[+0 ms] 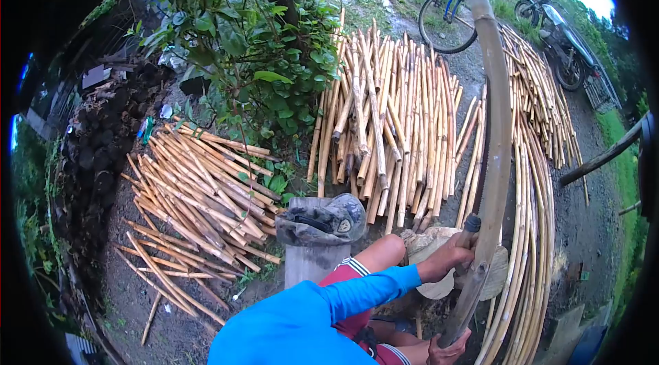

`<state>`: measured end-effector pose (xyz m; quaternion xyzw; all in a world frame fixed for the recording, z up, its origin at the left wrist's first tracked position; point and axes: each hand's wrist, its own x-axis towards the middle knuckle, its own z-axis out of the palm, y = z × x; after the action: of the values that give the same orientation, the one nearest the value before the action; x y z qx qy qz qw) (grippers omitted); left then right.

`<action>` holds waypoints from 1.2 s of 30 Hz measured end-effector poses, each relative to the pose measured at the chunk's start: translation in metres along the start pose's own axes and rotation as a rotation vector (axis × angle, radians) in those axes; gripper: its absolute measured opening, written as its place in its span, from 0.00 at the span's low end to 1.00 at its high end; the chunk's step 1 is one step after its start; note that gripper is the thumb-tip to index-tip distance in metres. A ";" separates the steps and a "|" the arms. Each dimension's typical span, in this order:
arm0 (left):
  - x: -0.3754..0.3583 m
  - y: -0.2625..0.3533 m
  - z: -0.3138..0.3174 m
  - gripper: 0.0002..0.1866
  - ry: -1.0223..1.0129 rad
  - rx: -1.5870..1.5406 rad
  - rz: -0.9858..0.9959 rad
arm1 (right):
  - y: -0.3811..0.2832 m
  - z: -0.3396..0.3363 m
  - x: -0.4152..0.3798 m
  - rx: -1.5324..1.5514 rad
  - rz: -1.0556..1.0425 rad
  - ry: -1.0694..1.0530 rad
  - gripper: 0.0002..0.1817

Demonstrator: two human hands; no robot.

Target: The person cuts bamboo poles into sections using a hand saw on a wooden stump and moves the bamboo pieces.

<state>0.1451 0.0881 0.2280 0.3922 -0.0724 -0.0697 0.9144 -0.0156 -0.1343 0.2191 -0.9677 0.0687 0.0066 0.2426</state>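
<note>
A long, pale bamboo pole (495,124) slants from the top of the view down to my lap. My left hand (452,259), in a blue sleeve, is closed on the dark handle of a blade tool (471,223) pressed against the pole's left side. Near the bottom edge, my right hand (447,350) grips the pole's lower end. Behind the pole lies a pale wooden block (424,245). My bent knee (379,249), in red shorts, is just left of the block.
A grey post (312,262) with a worn shoe on top stands left of my knee. Cut bamboo lies in piles at left (199,193), centre (384,111) and right (535,159). A leafy bush (254,42), a blue bicycle (446,8) and a motorbike (563,42) stand behind.
</note>
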 end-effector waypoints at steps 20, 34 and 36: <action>-0.161 0.005 -0.048 0.18 0.234 0.037 0.063 | 0.053 0.074 0.092 0.097 -0.777 0.092 0.39; -0.324 0.140 -0.178 0.38 0.871 -0.457 0.620 | -0.223 0.050 -0.004 -0.066 -1.047 -0.428 0.33; -0.365 0.126 -0.226 0.36 1.065 -0.537 0.663 | -0.240 0.077 -0.029 -0.158 -1.086 -0.513 0.32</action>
<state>-0.1611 0.4010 0.1374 0.0897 0.2910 0.4013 0.8639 -0.0105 0.1153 0.2656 -0.8470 -0.4964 0.1200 0.1476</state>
